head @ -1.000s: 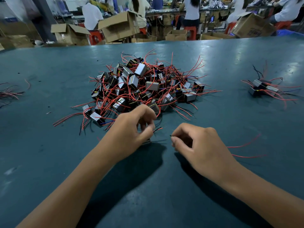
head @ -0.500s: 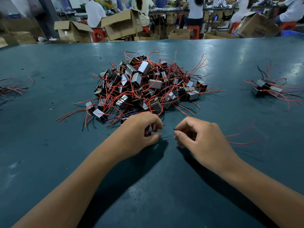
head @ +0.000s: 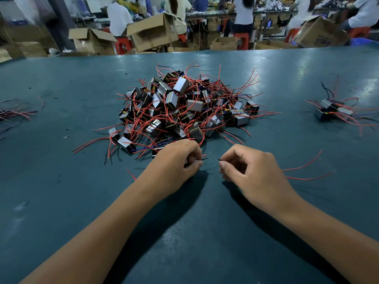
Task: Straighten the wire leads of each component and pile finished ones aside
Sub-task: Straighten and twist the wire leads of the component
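Left hand: the left hand (head: pixel 174 160) lies curled near the middle of the dark teal bench top (head: pixel 61 201), just on the near side of the heap. Its fingers close round a small component that is almost wholly hidden; only a short black lead end (head: pixel 204 159) pokes out by the thumb.
Right hand: the right hand (head: pixel 252 171) is curled too, thumb and forefinger pinching the tip of a thin black wire (head: pixel 219 159). Two thin red leads (head: pixel 305 171) trail out from behind it toward the right edge of the bench.
Component in work: between the two hands, close to the near side of the heap; its body cannot be seen.
Unsorted heap: a tangled mound of small grey and black box-shaped components with red wire leads (head: pixel 184 107), at the centre of the bench.
Finished pile: a small cluster of the same components (head: pixel 332 109) near the right edge, well apart from the heap.
Left edge: loose red and black wire ends (head: pixel 14 113).
Handling, as a judgement: the body looks light and rigid, the leads thin and pliable, likely to kink or snag. Best to steady the body in one hand and draw each lead out from near its root to its tip, gently.
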{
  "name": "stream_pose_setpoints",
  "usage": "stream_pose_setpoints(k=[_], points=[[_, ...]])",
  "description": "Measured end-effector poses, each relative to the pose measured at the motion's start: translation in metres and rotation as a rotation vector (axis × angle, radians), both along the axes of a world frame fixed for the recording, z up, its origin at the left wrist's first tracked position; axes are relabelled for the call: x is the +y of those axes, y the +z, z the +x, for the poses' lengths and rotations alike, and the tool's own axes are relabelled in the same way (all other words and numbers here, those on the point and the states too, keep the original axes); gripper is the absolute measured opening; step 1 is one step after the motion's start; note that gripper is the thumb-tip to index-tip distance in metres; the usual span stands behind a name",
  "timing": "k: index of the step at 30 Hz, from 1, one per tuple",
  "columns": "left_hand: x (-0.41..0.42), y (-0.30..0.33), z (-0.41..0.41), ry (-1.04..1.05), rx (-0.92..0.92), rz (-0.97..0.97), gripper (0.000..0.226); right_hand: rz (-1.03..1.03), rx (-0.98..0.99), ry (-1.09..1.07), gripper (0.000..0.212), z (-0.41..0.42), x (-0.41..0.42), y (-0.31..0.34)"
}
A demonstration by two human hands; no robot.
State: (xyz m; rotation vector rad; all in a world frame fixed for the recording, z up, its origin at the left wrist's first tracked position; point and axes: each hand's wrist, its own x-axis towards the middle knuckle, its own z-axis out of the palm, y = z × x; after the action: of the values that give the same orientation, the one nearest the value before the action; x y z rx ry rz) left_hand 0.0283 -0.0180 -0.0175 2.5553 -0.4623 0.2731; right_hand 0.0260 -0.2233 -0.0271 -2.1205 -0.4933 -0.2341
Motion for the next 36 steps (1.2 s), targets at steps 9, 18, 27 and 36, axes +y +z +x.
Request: stream_pose_setpoints(k=[9,18,27,36], points=[[-0.01,0.0,-0.008,-0.071,-0.014,-0.085,0.011,0.169,0.075,-0.018,0.015,0.005,0.001,-0.003],[-0.009,-0.009,-0.006,-0.076,0.033,-0.14,0.012,0.258,0.144,-0.046,0.013,0.007,-0.001,-0.004],[-0.011,-0.014,-0.003,-0.059,0.093,-0.158,0.015,0.274,0.089,-0.057,0.016,0.005,-0.002,-0.004],[-0.01,-0.013,-0.005,-0.043,0.024,-0.156,0.013,0.238,0.149,0.016,0.014,0.001,0.003,-0.006]])
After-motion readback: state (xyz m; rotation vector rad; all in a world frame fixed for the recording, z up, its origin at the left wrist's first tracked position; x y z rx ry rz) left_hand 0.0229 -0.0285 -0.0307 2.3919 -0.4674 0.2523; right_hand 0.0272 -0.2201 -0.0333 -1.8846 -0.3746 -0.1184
